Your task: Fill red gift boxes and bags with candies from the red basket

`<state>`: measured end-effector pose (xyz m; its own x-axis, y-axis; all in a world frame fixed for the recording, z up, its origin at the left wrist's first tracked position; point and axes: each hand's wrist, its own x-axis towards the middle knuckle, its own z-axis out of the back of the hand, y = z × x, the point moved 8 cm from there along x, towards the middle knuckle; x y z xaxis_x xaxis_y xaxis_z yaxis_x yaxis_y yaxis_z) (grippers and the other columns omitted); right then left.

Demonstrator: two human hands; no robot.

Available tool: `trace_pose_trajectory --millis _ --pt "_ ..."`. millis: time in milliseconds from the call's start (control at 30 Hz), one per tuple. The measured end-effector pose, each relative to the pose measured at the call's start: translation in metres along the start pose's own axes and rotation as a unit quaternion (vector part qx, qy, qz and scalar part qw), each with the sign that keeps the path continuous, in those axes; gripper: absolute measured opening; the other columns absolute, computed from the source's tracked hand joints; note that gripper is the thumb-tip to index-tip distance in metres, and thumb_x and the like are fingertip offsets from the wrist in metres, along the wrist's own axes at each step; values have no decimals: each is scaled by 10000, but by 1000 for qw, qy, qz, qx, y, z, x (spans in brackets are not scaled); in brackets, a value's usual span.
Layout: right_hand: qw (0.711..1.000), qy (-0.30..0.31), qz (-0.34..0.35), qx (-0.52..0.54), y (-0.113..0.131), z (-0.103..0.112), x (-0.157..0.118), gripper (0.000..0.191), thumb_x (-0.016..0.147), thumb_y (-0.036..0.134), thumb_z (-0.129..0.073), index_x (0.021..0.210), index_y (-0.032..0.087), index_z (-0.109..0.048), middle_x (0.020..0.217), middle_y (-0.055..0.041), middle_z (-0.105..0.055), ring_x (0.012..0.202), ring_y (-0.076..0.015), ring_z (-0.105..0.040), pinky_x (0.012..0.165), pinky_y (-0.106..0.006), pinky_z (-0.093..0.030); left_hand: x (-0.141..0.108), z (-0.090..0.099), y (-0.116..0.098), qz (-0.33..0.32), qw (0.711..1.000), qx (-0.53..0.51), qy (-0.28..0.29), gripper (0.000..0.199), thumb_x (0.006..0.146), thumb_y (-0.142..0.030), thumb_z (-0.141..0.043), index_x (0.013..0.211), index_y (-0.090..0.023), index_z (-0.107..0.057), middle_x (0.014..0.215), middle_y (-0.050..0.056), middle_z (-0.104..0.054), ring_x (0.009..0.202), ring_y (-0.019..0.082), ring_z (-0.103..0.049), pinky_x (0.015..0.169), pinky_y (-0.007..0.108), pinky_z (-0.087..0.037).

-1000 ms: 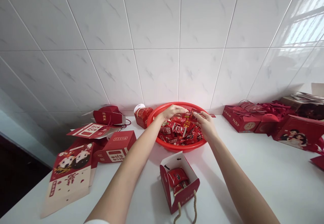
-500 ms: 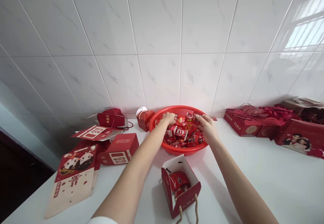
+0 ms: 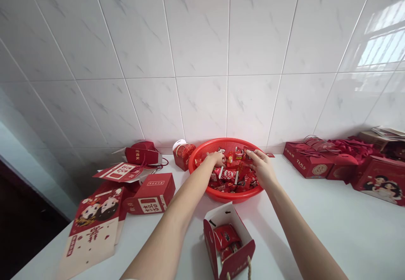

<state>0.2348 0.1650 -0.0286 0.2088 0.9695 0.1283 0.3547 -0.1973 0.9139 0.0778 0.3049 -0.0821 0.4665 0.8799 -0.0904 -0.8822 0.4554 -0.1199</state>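
A red plastic basket [image 3: 234, 198] stands near the wall, filled with red-wrapped candies [image 3: 228, 174]. My left hand [image 3: 215, 158] reaches over its left side, fingers bent down among the candies; the tips are partly hidden, so I cannot tell if one is gripped. On the right side, my right hand [image 3: 262, 165] has its fingers stretched out and somewhat apart, touching the candies. In front of the basket a dark red gift box [image 3: 238, 259] with rope handles stands with its top open. Inside it lie a red packet [image 3: 226, 236] and other wrapped sweets.
To the left are a red box [image 3: 155, 191], a flat printed bag [image 3: 95, 233] and other red packaging. A small red heart-patterned box [image 3: 184, 155] touches the basket's left side. Several red boxes [image 3: 308, 162] line the right back of the white table [image 3: 316, 216], against a tiled wall.
The view has tilted slightly upward, so everything sits a little lower. Both hands stay in the basket, with small finger movements among the candies.
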Motion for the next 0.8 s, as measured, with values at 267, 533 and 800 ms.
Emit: trace_pose_trajectory --millis 267,533,800 --pt "1000 2 1 -3 2 -1 -1 457 499 527 -900 634 204 -606 792 -17 -678 765 -186 -636 661 -286 -578 0 -5 -2 2 1000 -19 24 332 963 -366 -604 1232 -170 -606 1261 103 -607 1091 236 -619 929 443 -544" --pt "1000 -6 8 -7 0 2 1 453 508 528 -891 632 209 -593 751 0 -656 740 -170 -617 616 -267 -556 -6 0 -9 19 999 -18 33 323 951 -375 -621 1194 -162 -623 1221 98 -630 1076 228 -630 915 431 -545" --pt "1000 -4 9 9 2 0 0 459 491 510 -906 625 209 -585 717 14 -633 730 -165 -608 626 -282 -583 -27 17 -20 33 999 -11 17 186 763 -204 -671 933 -227 -741 1111 97 -709 940 258 -694 728 304 -541"
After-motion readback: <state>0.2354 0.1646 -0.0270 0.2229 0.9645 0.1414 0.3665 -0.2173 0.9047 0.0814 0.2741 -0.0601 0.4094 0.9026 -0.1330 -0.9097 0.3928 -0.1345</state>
